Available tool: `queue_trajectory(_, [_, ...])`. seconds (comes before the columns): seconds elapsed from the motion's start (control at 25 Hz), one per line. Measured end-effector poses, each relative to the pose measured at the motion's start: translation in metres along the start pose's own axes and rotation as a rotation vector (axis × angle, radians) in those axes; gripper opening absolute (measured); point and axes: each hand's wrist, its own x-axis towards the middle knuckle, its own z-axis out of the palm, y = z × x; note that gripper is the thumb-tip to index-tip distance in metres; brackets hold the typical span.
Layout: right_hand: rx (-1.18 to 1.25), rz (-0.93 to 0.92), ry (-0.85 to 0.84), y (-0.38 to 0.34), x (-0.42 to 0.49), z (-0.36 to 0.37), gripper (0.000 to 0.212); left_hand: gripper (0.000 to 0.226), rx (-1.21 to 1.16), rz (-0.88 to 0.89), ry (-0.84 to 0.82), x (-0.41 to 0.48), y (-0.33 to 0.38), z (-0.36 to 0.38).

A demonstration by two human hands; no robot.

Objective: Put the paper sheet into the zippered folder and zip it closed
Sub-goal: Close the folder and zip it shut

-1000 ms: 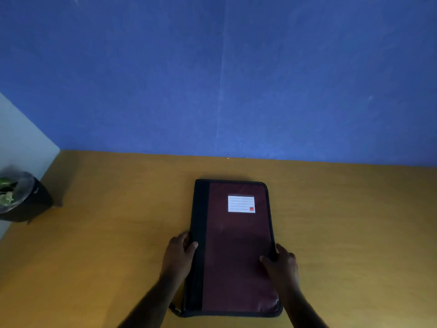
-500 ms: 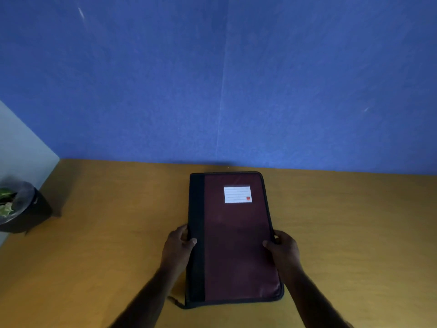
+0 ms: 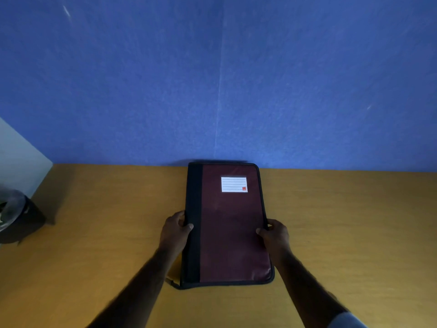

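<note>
Yellow-brown wood of the table (image 3: 106, 221) fills the lower half of the frame, and at the far left edge stands a dark pot (image 3: 16, 216), well apart from my work. Left of centre, my left hand (image 3: 175, 229) grips the black spine side of the zippered folder (image 3: 234, 233): the thumb lies on top and the fingers curl at the edge.

At the folder's lower left corner a small zip pull (image 3: 171, 282) sticks out onto the table. The folder lies flat and closed in the centre, its maroon cover up, a white label (image 3: 234, 184) near the top, and its far edge is at the blue wall (image 3: 212, 79).

Right of centre, my right hand (image 3: 275, 235) grips the other long edge in the same way, with the thumb on the cover.

I see no paper sheet anywhere on the table. I judge it is probably already inside, but the closed cover hides this. The zip looks closed along the right and near edges, so I think little or nothing is left.
</note>
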Motion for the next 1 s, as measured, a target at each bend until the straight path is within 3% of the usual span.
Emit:
queue_trajectory(0.4, [-0.121, 0.016, -0.016, -0.004, 0.014, 0.009, 0.029, 0.049, 0.012, 0.047, -0.034, 0.017, -0.002, 0.002])
queue_trajectory(0.76, [-0.215, -0.017, 0.029, -0.003, 0.010, 0.010, 0.043, 0.059, 0.103, 0.009, -0.016, 0.017, -0.012, 0.012])
queue_trajectory(1.0, [-0.278, -0.053, 0.009, -0.003, 0.012, 0.008, 0.041, 0.057, 0.189, 0.018, -0.011, 0.012, -0.009, 0.015])
